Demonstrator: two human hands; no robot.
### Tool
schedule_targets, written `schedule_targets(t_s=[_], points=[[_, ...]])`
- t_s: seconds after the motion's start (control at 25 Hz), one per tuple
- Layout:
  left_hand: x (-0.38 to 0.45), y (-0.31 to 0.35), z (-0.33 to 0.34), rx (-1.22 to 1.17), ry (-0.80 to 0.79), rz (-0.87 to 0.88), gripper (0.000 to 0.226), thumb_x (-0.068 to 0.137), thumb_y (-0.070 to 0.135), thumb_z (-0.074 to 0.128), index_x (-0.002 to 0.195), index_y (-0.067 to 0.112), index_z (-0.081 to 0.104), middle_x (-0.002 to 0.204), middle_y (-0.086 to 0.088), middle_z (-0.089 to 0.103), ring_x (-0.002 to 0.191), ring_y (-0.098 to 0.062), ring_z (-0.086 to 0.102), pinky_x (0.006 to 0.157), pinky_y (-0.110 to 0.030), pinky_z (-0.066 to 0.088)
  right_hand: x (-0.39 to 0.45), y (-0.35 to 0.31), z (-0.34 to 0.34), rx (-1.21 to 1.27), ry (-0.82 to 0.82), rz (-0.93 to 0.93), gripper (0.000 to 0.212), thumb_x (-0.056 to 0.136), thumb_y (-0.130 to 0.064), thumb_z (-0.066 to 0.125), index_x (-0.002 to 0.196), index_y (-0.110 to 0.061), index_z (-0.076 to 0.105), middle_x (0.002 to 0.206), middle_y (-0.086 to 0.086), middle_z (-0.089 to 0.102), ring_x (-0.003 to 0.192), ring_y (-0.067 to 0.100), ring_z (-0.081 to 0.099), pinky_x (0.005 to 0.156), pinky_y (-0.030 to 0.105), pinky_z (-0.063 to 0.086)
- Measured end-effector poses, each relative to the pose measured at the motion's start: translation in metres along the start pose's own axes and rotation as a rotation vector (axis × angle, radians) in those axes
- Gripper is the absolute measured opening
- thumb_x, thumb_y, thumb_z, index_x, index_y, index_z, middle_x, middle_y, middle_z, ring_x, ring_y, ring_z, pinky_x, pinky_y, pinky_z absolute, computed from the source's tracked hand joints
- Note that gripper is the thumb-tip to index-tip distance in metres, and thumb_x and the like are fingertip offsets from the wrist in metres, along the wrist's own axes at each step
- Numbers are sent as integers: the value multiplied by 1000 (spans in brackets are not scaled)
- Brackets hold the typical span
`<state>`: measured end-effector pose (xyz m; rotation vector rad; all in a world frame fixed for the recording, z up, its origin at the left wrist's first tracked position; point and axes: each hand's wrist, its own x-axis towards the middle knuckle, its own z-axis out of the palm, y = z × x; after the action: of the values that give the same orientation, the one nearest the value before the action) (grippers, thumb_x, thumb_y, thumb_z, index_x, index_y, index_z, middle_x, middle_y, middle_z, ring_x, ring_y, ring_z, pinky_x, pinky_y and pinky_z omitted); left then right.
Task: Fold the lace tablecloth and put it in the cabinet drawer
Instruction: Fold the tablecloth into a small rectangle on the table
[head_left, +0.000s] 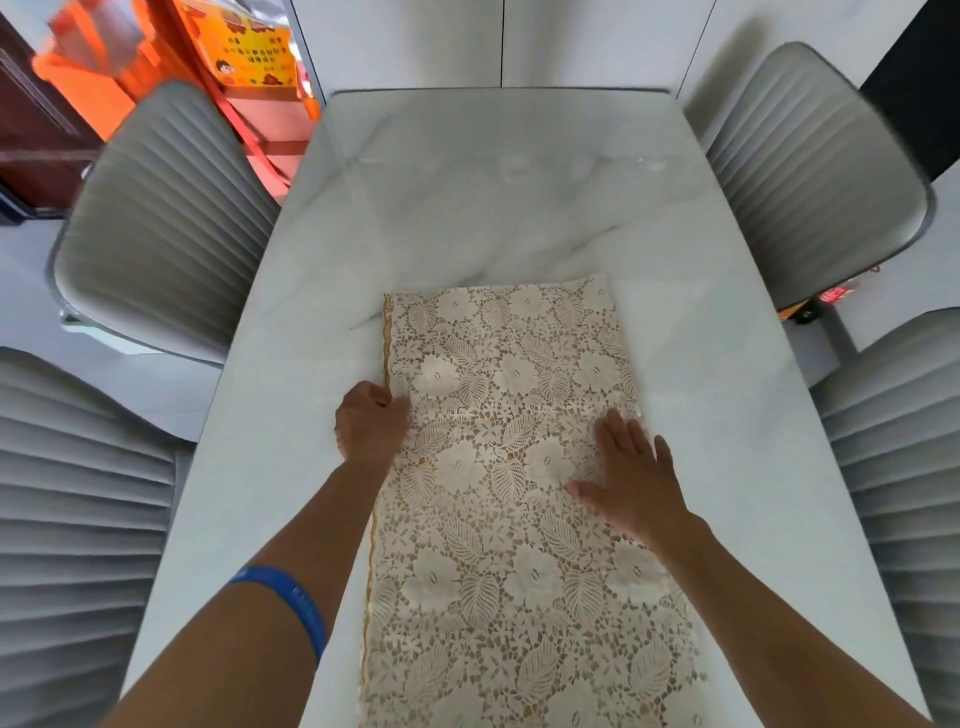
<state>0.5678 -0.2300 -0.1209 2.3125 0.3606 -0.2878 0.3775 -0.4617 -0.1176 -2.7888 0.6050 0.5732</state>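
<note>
The lace tablecloth (519, 493) runs off the bottom edge; the left hand's (370, 423) fingertips are hidden at its left border.

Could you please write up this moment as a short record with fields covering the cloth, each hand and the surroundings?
cloth: lace tablecloth, folded into a long strip, lying flat on the marble table
left hand: fingers curled at the strip's left edge, apparently gripping it
right hand: flat, fingers spread, pressing on the strip's right side
wrist: blue wristband on the left forearm
seating: grey chairs on both sides of the table
cabinet drawer: not in view
</note>
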Motion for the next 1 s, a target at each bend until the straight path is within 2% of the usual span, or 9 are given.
schedule_targets(t_s=[0.16, 0.36, 0.48, 0.56, 0.68, 0.72, 0.8, 0.92, 1.0], points=[[3, 1, 3, -108, 41, -19, 17, 76, 34, 72, 69, 24, 61, 63, 8, 64, 60, -13, 62, 60, -24, 49, -3, -3, -3, 9, -6, 1, 93, 92, -61, 46, 156, -16, -3, 164, 6, -14, 151, 27, -6, 121, 50, 5], [10, -11, 0, -144, 44, -28, 9, 77, 22, 67, 73, 14, 63, 66, 0, 64, 61, -19, 62, 49, -19, 42, -3, -7, -9, -14, 42, -93, 99, 82, -73, 35, 156, -21, -7, 162, 8, -20, 150, 31, -12, 122, 47, 2], [9, -17, -1, -152, 28, 21, 11, 77, 20, 68, 71, 13, 62, 64, 1, 61, 63, -23, 63, 50, -20, 43, 4, -10, -9, -14, 11, -208, 84, 96, -52, 46, 154, -33, -10, 161, 1, -24, 150, 27, -15, 120, 42, -3], [7, -11, -3, -143, 40, 51, 7, 80, 19, 68, 79, 13, 64, 76, 0, 63, 73, -27, 67, 57, -24, 50, 6, -6, -3, 26, -60, -203, 78, 97, -54, 39, 153, -37, -12, 157, -3, -29, 148, 24, -22, 119, 43, -8], [-18, -16, -4, 67, 99, 369, 23, 89, 19, 62, 111, 15, 58, 119, -7, 53, 101, -28, 58, 84, -40, 53, -9, -13, 25, 39, 171, -125, 67, 97, -63, 12, 154, -37, -10, 161, 0, -20, 149, 27, -19, 121, 49, -4], [-38, -28, 1, 153, 90, 549, 28, 92, 22, 58, 119, 17, 54, 129, -8, 49, 111, -27, 52, 92, -43, 49, -15, -20, 38, 31, 220, -94, 64, 98, -62, 7, 154, -36, -10, 163, 2, -17, 149, 29, -17, 121, 51, -2], [-97, -66, 14, 362, -92, 807, 40, 99, 33, 43, 137, 22, 44, 150, -8, 37, 136, -26, 35, 109, -45, 35, -20, -28, 59, 14, 253, -41, 64, 98, -62, 6, 154, -36, -10, 164, 4, -14, 149, 31, -16, 121, 54, -2], [-147, -116, 25, 612, -273, 827, 57, 102, 48, 17, 155, 30, 7, 165, -3, -2, 151, -22, -8, 121, -47, 2, -16, -25, 62, 0, 210, -52, 66, 97, -65, 7, 154, -35, -12, 164, 4, -15, 149, 31, -19, 120, 53, -7], [-150, -123, 26, 675, -253, 818, 59, 101, 51, 10, 154, 31, -3, 164, -2, -10, 150, -22, -15, 121, -48, -2, -39, -16, 66, -12, 191, -87, 65, 98, -63, 7, 154, -34, -12, 164, 3, -15, 149, 30, -18, 121, 53, -4]])
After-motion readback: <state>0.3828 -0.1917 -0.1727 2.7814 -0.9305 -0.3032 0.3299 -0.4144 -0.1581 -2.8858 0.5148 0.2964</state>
